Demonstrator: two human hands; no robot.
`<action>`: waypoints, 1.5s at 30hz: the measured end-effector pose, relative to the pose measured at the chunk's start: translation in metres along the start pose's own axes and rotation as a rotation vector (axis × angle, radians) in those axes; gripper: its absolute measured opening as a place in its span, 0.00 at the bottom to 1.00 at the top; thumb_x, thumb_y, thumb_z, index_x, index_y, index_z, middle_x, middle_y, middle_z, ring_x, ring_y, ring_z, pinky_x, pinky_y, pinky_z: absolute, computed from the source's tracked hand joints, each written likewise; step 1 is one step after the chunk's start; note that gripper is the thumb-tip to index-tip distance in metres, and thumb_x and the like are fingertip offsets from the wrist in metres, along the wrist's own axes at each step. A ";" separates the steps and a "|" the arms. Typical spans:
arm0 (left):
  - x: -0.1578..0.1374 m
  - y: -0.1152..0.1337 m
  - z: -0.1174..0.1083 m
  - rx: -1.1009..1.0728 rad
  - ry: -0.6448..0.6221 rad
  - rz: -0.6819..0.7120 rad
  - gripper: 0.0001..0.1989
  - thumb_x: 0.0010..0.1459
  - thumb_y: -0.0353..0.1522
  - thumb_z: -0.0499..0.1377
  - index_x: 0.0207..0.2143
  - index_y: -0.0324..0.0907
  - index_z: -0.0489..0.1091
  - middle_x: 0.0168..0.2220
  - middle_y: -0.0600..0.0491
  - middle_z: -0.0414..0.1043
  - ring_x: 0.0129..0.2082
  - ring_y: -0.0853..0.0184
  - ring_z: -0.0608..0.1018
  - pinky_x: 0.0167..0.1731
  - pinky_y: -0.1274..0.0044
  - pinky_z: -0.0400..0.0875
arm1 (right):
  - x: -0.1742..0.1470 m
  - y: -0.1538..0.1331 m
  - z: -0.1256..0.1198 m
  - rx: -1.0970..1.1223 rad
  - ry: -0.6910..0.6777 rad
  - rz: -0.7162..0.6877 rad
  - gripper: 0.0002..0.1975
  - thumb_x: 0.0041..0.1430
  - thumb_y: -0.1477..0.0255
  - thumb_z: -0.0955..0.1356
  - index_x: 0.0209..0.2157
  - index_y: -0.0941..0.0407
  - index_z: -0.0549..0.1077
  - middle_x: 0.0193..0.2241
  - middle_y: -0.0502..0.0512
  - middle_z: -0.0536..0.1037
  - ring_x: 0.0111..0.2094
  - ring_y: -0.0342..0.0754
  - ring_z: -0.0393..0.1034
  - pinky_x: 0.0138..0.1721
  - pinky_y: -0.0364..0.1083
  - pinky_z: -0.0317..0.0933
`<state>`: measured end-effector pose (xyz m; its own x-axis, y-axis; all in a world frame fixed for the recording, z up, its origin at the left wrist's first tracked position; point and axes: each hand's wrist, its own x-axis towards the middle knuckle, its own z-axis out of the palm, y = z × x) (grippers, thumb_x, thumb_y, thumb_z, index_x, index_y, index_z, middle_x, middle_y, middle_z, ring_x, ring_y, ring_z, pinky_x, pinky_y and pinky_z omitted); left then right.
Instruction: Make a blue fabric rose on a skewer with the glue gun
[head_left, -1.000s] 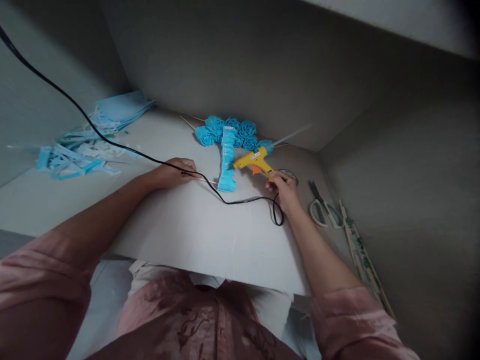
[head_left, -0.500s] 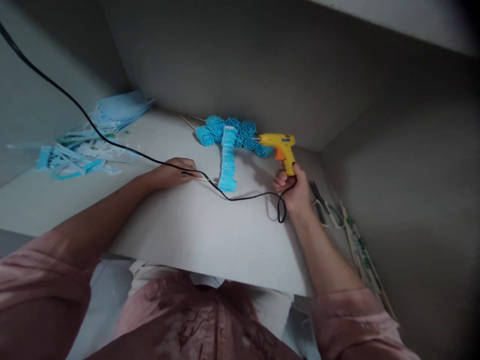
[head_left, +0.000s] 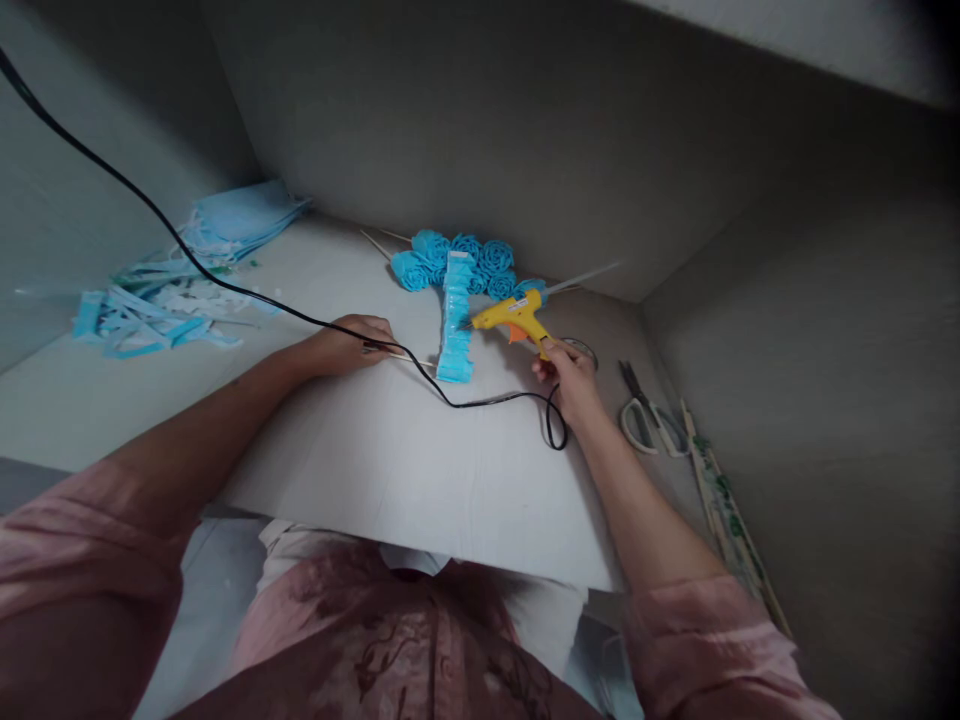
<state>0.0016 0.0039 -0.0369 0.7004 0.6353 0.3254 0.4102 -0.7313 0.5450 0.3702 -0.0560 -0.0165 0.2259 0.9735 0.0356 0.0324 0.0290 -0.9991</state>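
Observation:
My left hand (head_left: 358,343) is closed on a thin wooden stick (head_left: 414,361), whose far end meets the lower end of a pleated blue strip (head_left: 455,320). My right hand (head_left: 570,378) grips a yellow glue gun (head_left: 514,315) with an orange trigger. A clear glue stick (head_left: 581,277) sticks out of its back. The nozzle points left, at the right edge of the strip; whether it touches I cannot tell. Behind the strip lie several blue rosettes (head_left: 495,258) on sticks. A black cord (head_left: 300,317) runs from the gun across my left hand.
Cut blue and white scraps (head_left: 161,325) and a stack of blue face masks (head_left: 244,215) lie at the left. Scissors with white handles (head_left: 652,425) and several sticks with green bits (head_left: 724,490) are at the right. Walls enclose the white table (head_left: 420,470).
My right hand has moved the glue gun left and down, from beside the rosettes to the strip's middle. The scissors show more fully. My left hand has stayed in place.

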 end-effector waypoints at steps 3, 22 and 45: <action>0.001 0.003 -0.001 -0.028 0.003 -0.019 0.14 0.64 0.38 0.59 0.40 0.41 0.83 0.37 0.49 0.80 0.36 0.67 0.80 0.39 0.80 0.72 | 0.000 0.001 0.001 -0.057 -0.013 -0.015 0.22 0.44 0.51 0.77 0.30 0.55 0.76 0.18 0.47 0.74 0.18 0.39 0.62 0.20 0.41 0.56; 0.000 0.002 0.001 -0.033 0.003 -0.073 0.14 0.63 0.39 0.59 0.39 0.41 0.83 0.36 0.49 0.79 0.35 0.67 0.79 0.37 0.80 0.71 | -0.003 0.003 0.006 -0.086 -0.046 0.000 0.25 0.41 0.49 0.78 0.31 0.55 0.77 0.20 0.47 0.75 0.20 0.39 0.62 0.21 0.40 0.55; 0.000 0.002 0.000 -0.019 -0.001 -0.064 0.14 0.64 0.38 0.60 0.41 0.42 0.83 0.38 0.48 0.79 0.36 0.67 0.79 0.39 0.80 0.72 | -0.006 -0.005 0.008 -0.057 -0.071 -0.050 0.30 0.43 0.40 0.75 0.27 0.53 0.72 0.18 0.46 0.69 0.20 0.40 0.59 0.21 0.42 0.54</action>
<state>0.0025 0.0026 -0.0360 0.6736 0.6803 0.2889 0.4431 -0.6845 0.5789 0.3606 -0.0603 -0.0122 0.1533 0.9848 0.0820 0.0977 0.0674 -0.9929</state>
